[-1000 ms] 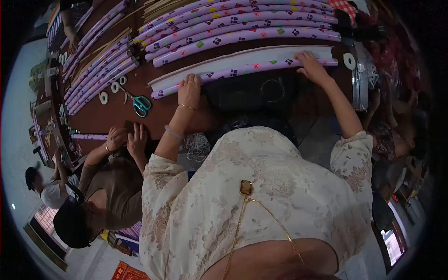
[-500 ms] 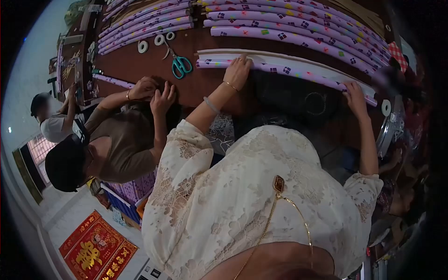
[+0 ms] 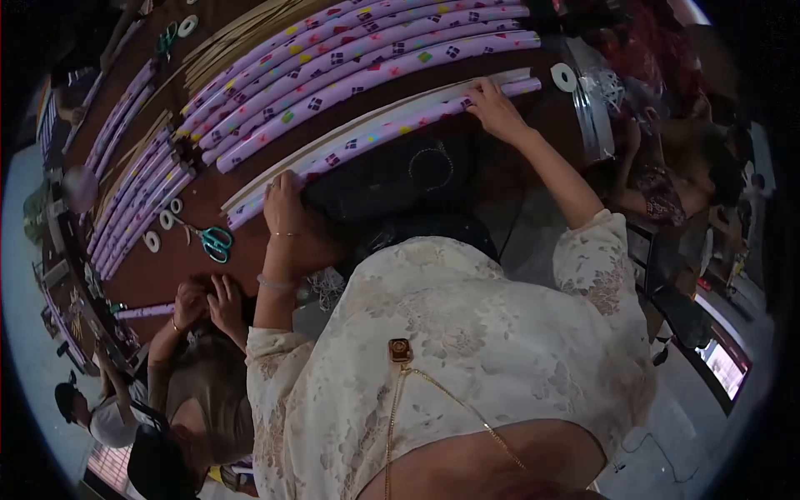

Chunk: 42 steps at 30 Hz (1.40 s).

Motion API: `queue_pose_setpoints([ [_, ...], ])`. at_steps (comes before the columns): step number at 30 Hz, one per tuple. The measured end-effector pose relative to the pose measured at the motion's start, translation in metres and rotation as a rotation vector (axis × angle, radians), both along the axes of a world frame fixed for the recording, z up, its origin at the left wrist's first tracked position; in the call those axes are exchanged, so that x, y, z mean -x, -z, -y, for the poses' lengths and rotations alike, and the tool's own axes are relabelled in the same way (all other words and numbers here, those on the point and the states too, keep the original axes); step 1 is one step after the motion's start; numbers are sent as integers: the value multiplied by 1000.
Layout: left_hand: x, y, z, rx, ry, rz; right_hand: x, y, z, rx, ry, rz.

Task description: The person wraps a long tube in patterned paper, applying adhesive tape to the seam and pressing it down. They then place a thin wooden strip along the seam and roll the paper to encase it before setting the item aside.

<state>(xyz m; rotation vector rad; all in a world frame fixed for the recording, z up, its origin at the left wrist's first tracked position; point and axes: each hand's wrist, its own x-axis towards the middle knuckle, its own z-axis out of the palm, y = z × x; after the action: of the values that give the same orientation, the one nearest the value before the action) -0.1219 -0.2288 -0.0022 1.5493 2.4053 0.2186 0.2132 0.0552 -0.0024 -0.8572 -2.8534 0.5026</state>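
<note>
A lilac patterned roll of wrapping paper [image 3: 367, 152] lies across the table in front of me, its white inner side showing along the far edge. Near the roll's left end, my left hand [image 3: 284, 205] grips it with bent fingers. My right hand [image 3: 497, 112] holds the roll close to its right end, fingertips curled over the far edge. A thin brown strip [image 3: 333, 133] runs along the back of the white paper. Under my arms is a dark bag-like object [image 3: 383, 179].
Finished-looking lilac rolls [image 3: 367, 75] lie in rows beyond. Teal scissors [image 3: 216, 243] and several tape rolls, one a white tape roll [image 3: 564, 77], rest on the table [image 3: 179, 279]. A co-worker's hands [image 3: 208, 304] are at the lower left; another person [image 3: 667, 179] sits at right.
My view has turned to the right, so the table and co-workers appear shifted left and tilted. Both my hands stay on the roll near its ends.
</note>
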Motion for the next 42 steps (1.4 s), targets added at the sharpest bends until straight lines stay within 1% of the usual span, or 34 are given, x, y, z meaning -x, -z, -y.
queue_pose_setpoints([
  [1,2,6,3,-32,80,-153,1,-6,3,-42,25,47],
  [2,4,12,6,-39,92,-150,1,-9,5,-82,49,92],
  [4,3,10,3,-160,137,-251,0,-4,-1,-83,58,68],
  [6,0,2,2,-156,134,-261,-1,-5,-3,-88,9,-5],
  [7,-1,-3,2,-192,125,-221,0,-3,-5,-90,15,-8],
  [9,1,-2,2,-232,116,-183,2,-1,-10,-25,55,-151],
  [11,8,7,5,-168,124,-186,1,-2,-14,-3,34,-126],
  [13,5,2,6,-188,96,-163,1,-5,-16,21,5,-101],
  [15,3,0,6,-212,70,-141,2,-8,-14,88,26,-69],
  [17,4,2,6,-201,0,-68,0,-12,-12,52,-9,-89],
  [20,3,4,4,-239,-42,-122,-7,-3,-15,14,-63,-121],
  [21,7,12,2,-226,1,-222,-7,3,-15,1,-73,-127],
  [23,10,12,3,-178,54,-334,-2,-2,-9,-86,-64,-121],
  [25,9,-3,-4,-241,73,-354,1,-5,-7,-138,-87,-64],
  [26,11,-3,-8,-263,30,-357,2,-4,-5,-158,-57,-73],
  [27,13,-3,-12,-287,-11,-360,4,-6,-3,-146,-80,-86],
  [28,14,-9,-14,-341,-9,-364,7,-11,-1,-114,-48,-57],
  [29,15,-4,-14,-329,-27,-377,8,-13,-1,-84,-15,-26],
  [31,16,2,-12,-304,-12,-335,8,-11,-5,-70,-34,-13],
  [32,17,0,-10,-231,8,-294,7,-9,-6,-61,-32,13],
  [33,16,-1,-8,-228,-2,-302,10,-13,-5,-49,-41,23],
  [35,14,0,-4,-124,17,-207,8,-6,-9,-23,-66,-5],
  [39,12,16,-1,-114,-5,-308,9,-8,-16,69,-137,-28],
  [40,9,15,2,-110,-18,-268,11,-9,-14,65,-154,-30],
  [41,8,14,2,-110,-33,-272,11,-9,-10,16,-121,-39],
  [42,5,13,1,-88,-115,-229,11,-10,-7,-32,-87,-49],
])
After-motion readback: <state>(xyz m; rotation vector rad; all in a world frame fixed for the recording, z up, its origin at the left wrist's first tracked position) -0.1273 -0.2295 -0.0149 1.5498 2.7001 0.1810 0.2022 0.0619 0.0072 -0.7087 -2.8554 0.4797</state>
